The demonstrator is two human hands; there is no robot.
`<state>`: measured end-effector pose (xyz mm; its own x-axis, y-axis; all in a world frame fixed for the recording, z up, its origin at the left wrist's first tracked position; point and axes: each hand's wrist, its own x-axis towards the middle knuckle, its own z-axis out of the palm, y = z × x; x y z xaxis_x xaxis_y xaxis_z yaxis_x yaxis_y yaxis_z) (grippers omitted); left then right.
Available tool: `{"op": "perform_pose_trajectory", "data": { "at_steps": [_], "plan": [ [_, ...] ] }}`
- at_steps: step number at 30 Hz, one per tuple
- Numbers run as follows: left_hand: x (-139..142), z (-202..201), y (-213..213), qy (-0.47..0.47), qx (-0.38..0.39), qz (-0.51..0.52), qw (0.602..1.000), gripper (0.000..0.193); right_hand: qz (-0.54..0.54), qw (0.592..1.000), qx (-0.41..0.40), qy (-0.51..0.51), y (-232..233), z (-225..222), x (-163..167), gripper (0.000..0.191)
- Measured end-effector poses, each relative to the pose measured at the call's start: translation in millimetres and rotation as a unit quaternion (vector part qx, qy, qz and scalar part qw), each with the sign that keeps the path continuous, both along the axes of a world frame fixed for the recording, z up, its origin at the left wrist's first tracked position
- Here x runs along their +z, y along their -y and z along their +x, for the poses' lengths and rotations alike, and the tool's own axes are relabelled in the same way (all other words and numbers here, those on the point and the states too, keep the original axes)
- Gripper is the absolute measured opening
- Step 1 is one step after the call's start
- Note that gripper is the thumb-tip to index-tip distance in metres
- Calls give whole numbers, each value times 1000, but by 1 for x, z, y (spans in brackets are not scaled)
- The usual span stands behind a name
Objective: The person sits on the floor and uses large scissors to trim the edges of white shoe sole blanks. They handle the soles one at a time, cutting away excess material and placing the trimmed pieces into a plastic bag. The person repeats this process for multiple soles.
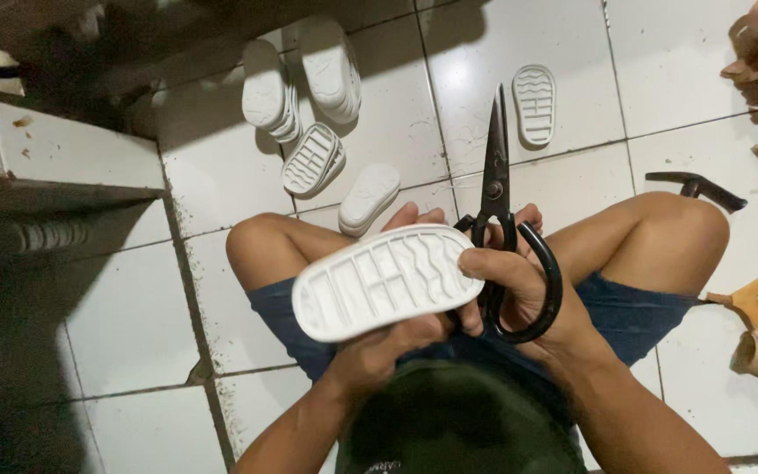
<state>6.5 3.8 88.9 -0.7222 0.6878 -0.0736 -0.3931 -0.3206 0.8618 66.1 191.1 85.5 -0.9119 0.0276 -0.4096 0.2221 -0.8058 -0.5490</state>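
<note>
Over the lap, left hand [379,351] grips a white shoe sole [386,279], right hand [519,285] holds closed black scissors [502,219], probably mid-trimming; next cut needs blades opened at the edge.

White tiled floor [98,316], dirty grout; dark low shelf [37,197] at left (shadowed).

The person wears blue denim shorts [633,312] with hems ending above the knees; the fabric shows on both thighs. A dark green cap [462,421] with a rounded crown fills the near edge of the view. Arms, legs and both hands are bare, with no sleeves, gloves, rings or watch showing.
</note>
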Motion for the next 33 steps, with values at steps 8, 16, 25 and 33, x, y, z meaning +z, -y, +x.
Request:
{"op": "perform_pose_trajectory", "data": {
  "at_steps": [8,16,25,33],
  "plan": [
    [-5,-28,-2,231,88,157,956,93,314,931,116,145,-25,50,-18,31],
    [8,-30,11,84,112,88,986,98,564,816,127,18,-34,75,-26,66],
    [38,-4,27,-96,15,-112,989,106,718,687,46,-105,-12,40,18,83],
    [44,-10,33,-4,32,-105,994,106,750,653,63,-81,-13,38,29,59]
  ]
}}
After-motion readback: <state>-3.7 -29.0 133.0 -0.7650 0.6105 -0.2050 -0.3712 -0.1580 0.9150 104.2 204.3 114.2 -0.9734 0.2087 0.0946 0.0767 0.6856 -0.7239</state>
